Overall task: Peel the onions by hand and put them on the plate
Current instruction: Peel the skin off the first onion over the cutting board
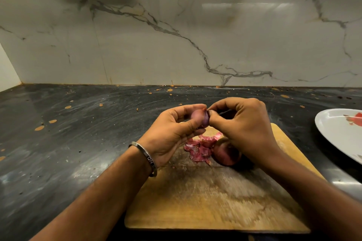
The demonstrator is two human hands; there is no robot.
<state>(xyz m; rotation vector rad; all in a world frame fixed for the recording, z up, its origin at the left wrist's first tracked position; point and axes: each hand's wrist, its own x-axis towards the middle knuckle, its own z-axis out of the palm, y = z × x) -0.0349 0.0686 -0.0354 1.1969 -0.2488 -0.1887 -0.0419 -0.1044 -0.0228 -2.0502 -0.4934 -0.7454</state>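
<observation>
Cupped in the left hand (172, 133), a small purple onion (199, 118) sits above the wooden board (205, 201), fingers curled around it. Right hand (241, 125) pinches skin at its tip. Another onion (225, 152) lies beside peels (197, 148); the plate (337, 133) stands right.

Board on the bench, plate to its right

A cutting board (215, 197) lay on the bench (78, 133); on its far part sat an onion (225, 152) with peels (197, 149) just left of it. Both hands held another onion (199, 118) above them. A plate (337, 133) lay right, a wall (176, 35) behind.
</observation>
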